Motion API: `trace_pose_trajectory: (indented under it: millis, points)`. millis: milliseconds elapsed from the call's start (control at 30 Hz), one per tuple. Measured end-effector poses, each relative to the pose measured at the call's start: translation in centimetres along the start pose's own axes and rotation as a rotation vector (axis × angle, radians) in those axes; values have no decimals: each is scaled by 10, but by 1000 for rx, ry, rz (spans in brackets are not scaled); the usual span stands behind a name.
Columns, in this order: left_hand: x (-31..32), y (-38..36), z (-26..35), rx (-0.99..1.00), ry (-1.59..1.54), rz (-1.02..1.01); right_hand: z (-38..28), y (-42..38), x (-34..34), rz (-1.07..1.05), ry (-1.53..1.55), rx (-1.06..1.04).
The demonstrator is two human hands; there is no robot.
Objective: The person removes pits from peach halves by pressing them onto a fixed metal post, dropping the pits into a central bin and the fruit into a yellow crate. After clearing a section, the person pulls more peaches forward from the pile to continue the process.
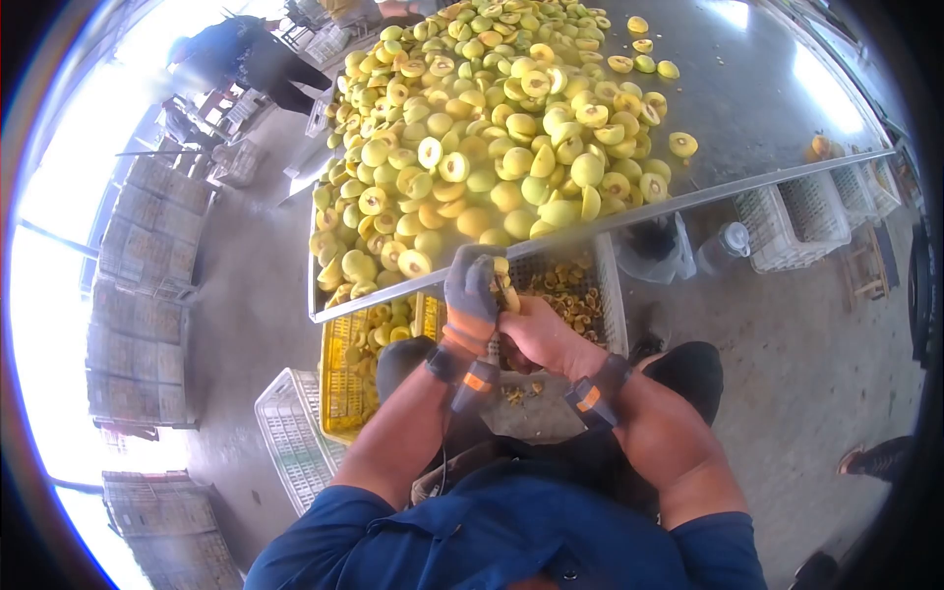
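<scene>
My left hand (472, 295), in a grey and orange glove, is closed round a halved yellow fruit (503, 280) near the table's metal edge. Bare and closed, my right hand (539, 332) meets the fruit from the right; whatever tool it may grip is hidden by the fingers. Just beyond both hands, a big heap of halved yellow-green fruit (472, 157) covers the left part of the metal table (733, 98). Beneath the hands, a pale crate (612, 295) holds cut fruit scraps.
A yellow crate (339, 379) with fruit stands at lower left beside a white crate (295, 433). Stacked crates (143, 295) line the far left. More white crates (787, 221) stand under the table at right. A person (251, 59) is at upper left; another person's foot (854, 460) shows at right.
</scene>
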State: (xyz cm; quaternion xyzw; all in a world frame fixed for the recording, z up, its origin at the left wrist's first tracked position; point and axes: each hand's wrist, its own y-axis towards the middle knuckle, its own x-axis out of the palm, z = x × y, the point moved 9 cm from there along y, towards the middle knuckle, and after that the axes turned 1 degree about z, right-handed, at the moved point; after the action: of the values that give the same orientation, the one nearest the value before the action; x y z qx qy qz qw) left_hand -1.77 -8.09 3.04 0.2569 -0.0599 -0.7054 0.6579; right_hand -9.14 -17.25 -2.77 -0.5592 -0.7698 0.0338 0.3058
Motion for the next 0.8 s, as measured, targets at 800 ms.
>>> trace_pose_trajectory:
  millis: [800]
  points:
    - [-51,5,1,336,587,-83,7,-26,26,-308,137,118]
